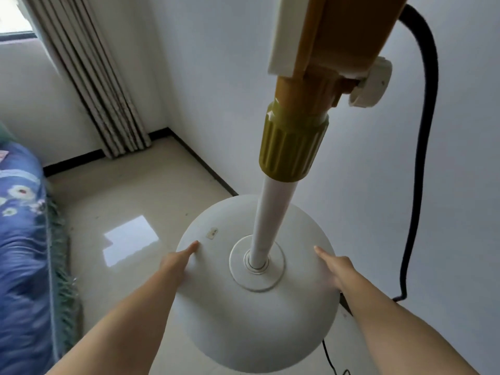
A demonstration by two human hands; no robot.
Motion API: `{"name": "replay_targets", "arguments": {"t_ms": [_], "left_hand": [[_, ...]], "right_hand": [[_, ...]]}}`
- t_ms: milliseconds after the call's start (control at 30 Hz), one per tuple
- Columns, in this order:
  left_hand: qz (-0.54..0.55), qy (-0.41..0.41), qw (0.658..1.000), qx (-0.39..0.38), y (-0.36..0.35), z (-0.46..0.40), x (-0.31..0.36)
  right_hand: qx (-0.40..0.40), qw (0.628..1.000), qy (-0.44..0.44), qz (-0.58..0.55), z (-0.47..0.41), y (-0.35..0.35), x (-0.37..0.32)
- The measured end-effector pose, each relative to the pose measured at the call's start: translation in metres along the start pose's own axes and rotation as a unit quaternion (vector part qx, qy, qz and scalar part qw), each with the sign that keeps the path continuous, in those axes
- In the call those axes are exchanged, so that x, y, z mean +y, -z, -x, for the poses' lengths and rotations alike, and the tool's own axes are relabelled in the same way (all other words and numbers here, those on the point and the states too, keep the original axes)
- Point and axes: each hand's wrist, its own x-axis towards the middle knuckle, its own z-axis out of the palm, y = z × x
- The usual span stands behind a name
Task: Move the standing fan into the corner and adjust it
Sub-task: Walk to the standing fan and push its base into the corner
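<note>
Home bedroom: floral bedspread [19, 239], window curtain [92, 85].

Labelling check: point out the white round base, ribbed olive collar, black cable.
white round base [243, 320], head view, bare front top
ribbed olive collar [292, 152], head view, middle ribs
black cable [417, 185], head view, hanging stretch

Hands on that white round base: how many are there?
2. The left hand rests on the left side of the base, the right hand on its right side, with the pole between them. No more show.
</note>
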Motion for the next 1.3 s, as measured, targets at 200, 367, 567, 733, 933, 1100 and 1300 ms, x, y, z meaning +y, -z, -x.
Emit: {"name": "replay_targets", "arguments": {"t_ms": [200, 367, 567, 733, 933, 1100, 1300], "left_hand": [[0.022, 0.017, 0.999, 0.021, 0.043, -0.045, 0.023], [0.077, 0.027, 0.996, 0.038, 0.065, -0.088, 0.052], [0.124, 0.033, 0.989, 0.068, 0.091, -0.143, 0.099], [0.135, 0.049, 0.987, 0.076, 0.118, -0.191, 0.128], [0.136, 0.053, 0.986, 0.080, 0.161, -0.266, 0.168], [0.132, 0.048, 0.987, 0.075, 0.206, -0.342, 0.215], [0.113, 0.031, 0.991, 0.061, 0.245, -0.419, 0.265]], "right_hand": [[-0.027, 0.999, 0.014, 0.034, -0.016, -0.070, -0.047], [-0.045, 0.996, 0.040, 0.058, -0.037, -0.128, -0.099], [-0.076, 0.992, 0.063, 0.080, -0.068, -0.200, -0.168], [-0.098, 0.988, 0.071, 0.098, -0.085, -0.265, -0.214], [-0.105, 0.987, 0.075, 0.097, -0.105, -0.357, -0.254], [-0.101, 0.989, 0.063, 0.082, -0.122, -0.440, -0.289], [-0.105, 0.990, 0.056, 0.072, -0.140, -0.519, -0.331]]}}
